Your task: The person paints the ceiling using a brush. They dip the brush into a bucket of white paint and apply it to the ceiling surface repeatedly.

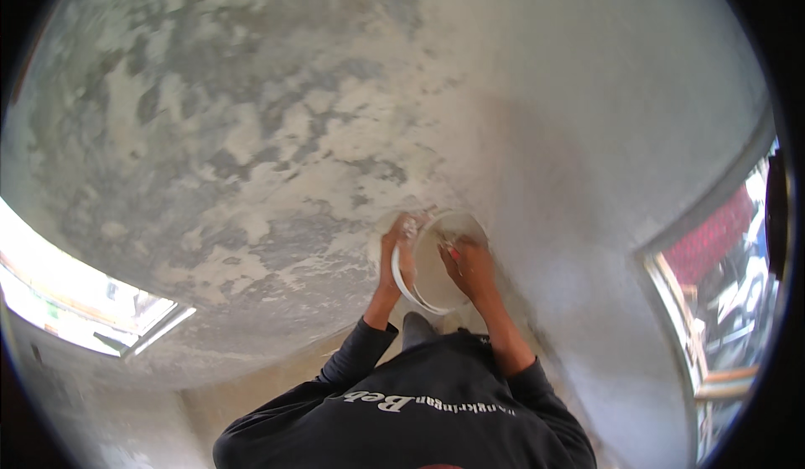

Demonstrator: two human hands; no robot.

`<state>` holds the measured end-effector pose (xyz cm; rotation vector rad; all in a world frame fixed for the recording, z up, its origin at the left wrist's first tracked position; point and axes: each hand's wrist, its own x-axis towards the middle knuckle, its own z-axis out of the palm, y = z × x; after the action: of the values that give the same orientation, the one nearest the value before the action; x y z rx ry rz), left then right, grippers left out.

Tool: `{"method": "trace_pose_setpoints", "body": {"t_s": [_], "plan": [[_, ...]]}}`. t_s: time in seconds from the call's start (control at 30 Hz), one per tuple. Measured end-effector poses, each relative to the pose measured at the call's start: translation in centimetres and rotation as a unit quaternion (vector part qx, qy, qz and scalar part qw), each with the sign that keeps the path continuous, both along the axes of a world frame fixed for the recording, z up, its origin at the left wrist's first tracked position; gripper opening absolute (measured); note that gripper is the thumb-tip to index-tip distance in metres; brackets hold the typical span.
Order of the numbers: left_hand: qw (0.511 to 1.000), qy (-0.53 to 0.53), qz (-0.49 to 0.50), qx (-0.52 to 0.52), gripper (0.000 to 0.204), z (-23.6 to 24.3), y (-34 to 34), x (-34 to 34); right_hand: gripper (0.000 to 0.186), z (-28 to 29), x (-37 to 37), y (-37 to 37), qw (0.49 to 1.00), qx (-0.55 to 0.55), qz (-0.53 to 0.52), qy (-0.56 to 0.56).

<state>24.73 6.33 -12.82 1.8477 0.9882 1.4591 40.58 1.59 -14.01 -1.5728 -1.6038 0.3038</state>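
Head view showed the right hand [472, 269] closed around a small red item [454, 253], mostly hidden by the fingers, inside the mouth of a white bucket [402, 278]. The left hand [394, 249], white-smeared, gripped the bucket's left side. The bucket was in front of the person's black top [402, 427]. Beyond it stood a patchy grey-and-white wall [251, 142], with bright openings at far left [75, 280] and far right [725, 301].

The person wears a black top [402, 440] — white lettering [394, 404] crosses it; the black sleeves [549, 406] end on the forearms [508, 335] — left hand [397, 251] and right hand [473, 269] are bare.
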Motion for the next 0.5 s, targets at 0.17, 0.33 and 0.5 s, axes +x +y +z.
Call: {"method": "trace_pose_setpoints", "body": {"t_s": [0.17,0.33,0.5], "plan": [[0.999,-0.018,-0.023,-0.037,0.041,2.6,-1.5,-0.5,0.026,-0.2,-0.7,-0.1,0.997,-0.027,0.075,0.014],[0.996,-0.039,0.033,-0.071,0.050,0.5,-1.1,-1.7,0.022,1.2,-1.3,0.4,0.984,0.054,0.109,0.132],[0.977,-0.165,-0.001,-0.132,0.055,4.0,-2.5,-2.2,0.017,4.3,-1.2,-1.2,0.975,-0.005,0.116,0.187]]}}
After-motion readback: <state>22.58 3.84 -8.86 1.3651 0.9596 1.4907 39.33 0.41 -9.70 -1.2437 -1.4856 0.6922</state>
